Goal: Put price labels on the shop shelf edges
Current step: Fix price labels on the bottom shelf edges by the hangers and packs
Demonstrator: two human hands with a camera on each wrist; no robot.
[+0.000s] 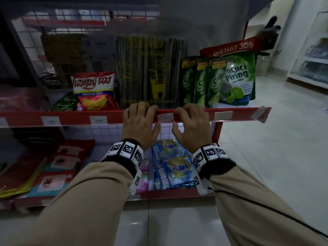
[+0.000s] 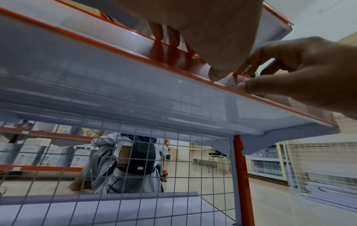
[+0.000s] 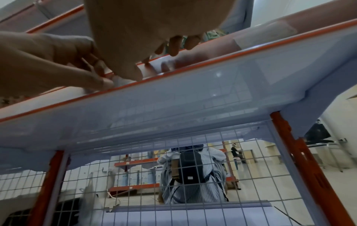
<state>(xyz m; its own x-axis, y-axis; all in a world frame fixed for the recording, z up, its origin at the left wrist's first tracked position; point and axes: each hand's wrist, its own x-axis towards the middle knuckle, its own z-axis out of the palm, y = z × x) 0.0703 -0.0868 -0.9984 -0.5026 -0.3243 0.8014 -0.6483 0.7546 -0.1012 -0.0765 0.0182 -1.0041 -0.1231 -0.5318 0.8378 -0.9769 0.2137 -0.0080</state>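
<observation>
Our left hand (image 1: 141, 124) and right hand (image 1: 192, 125) curl over the red shelf edge (image 1: 106, 117), pinching the price label (image 1: 165, 117) between them; straw pack (image 1: 150, 71) at twelve o'clock, detergent sachets (image 1: 174, 166) at six.

Tan long sleeves, marker-covered wristbands

Both sleeves (image 1: 99, 190) are beige; each wrist carries a black band (image 1: 124, 163) ringed with white blocks (image 1: 128, 148) printed with black square codes, and a thin black cable (image 1: 248, 199) trails along the right sleeve.

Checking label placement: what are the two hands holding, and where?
Both grip the red shelf edge strip, left hand and right hand flanking the small white paper price label, fingers over its top, thumbs beneath.
</observation>
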